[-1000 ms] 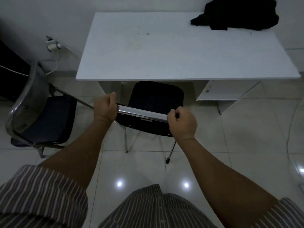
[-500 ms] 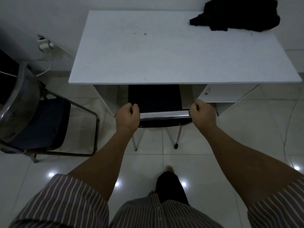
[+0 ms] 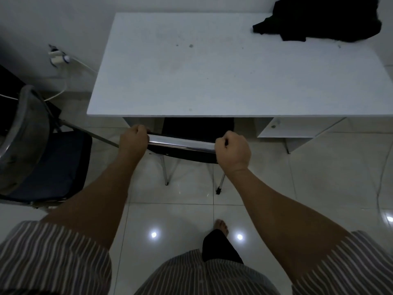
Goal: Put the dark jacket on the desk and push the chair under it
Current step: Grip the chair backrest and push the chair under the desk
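Note:
The dark jacket (image 3: 323, 20) lies crumpled on the far right corner of the white desk (image 3: 191, 71). A black chair (image 3: 182, 145) with a chrome top rail stands at the desk's front edge, its seat mostly hidden under the desktop. My left hand (image 3: 133, 139) grips the left end of the rail. My right hand (image 3: 232, 149) grips the right end. Two chrome rear legs show on the floor below the rail.
A second chair (image 3: 42, 162) with a dark seat and a grey backrest stands left of the desk. A wall socket with a white cable (image 3: 58, 57) is behind it. A white shelf unit (image 3: 297, 128) hangs under the desk's right side. My foot (image 3: 221, 225) is on the glossy tile floor.
The chair has gone forward from clear of the desk until its seat is under the desktop. Both hands have stayed on the rail. I have stepped closer.

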